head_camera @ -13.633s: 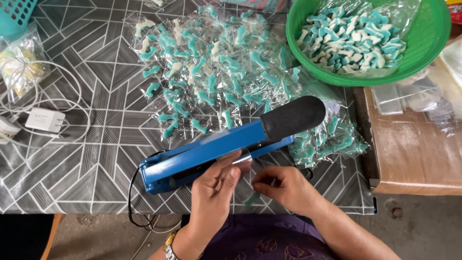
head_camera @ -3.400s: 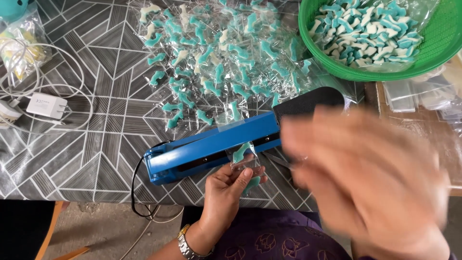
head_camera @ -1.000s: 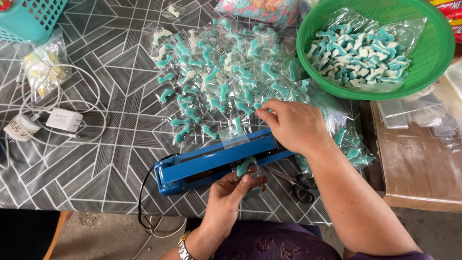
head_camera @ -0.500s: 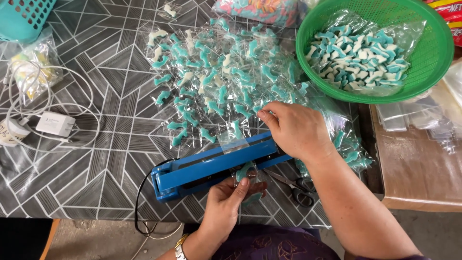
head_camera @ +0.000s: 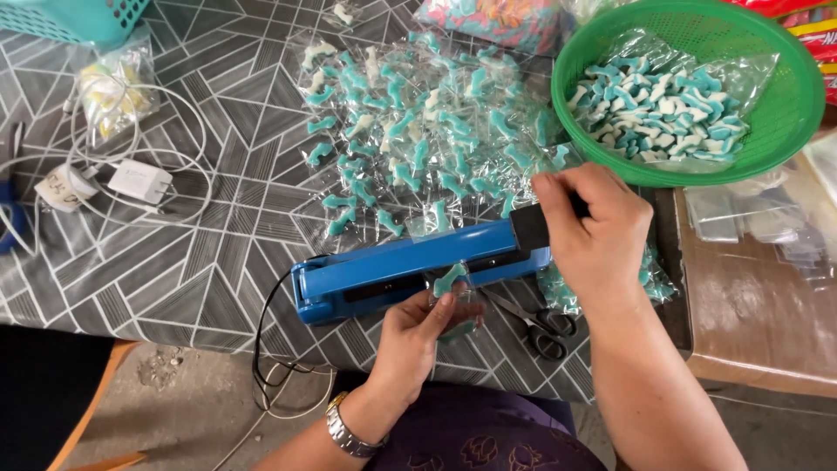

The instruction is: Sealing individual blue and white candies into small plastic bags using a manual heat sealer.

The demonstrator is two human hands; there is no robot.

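Observation:
A blue heat sealer point(head_camera: 392, 270) lies across the near part of the patterned table. My right hand point(head_camera: 593, 235) grips its black handle point(head_camera: 528, 227) and holds the arm down. My left hand point(head_camera: 418, 336) pinches a small clear packet point(head_camera: 452, 292) with a teal-and-white candy in it, its top caught in the sealer's jaw. Behind the sealer lies a heap of sealed candy packets point(head_camera: 418, 131).
A green basket point(head_camera: 785, 113) at the back right holds a bag of loose teal-and-white candies point(head_camera: 663, 105). Scissors point(head_camera: 536, 323) lie under my right wrist. White chargers and cables point(head_camera: 131, 179) sit at the left, a teal basket point(head_camera: 78, 17) at the back left, empty clear bags point(head_camera: 767, 218) at right.
My right hand has stayed pressed on the sealer handle over the last second. Earlier it swung in from the right and pushed the raised arm down onto the packet.

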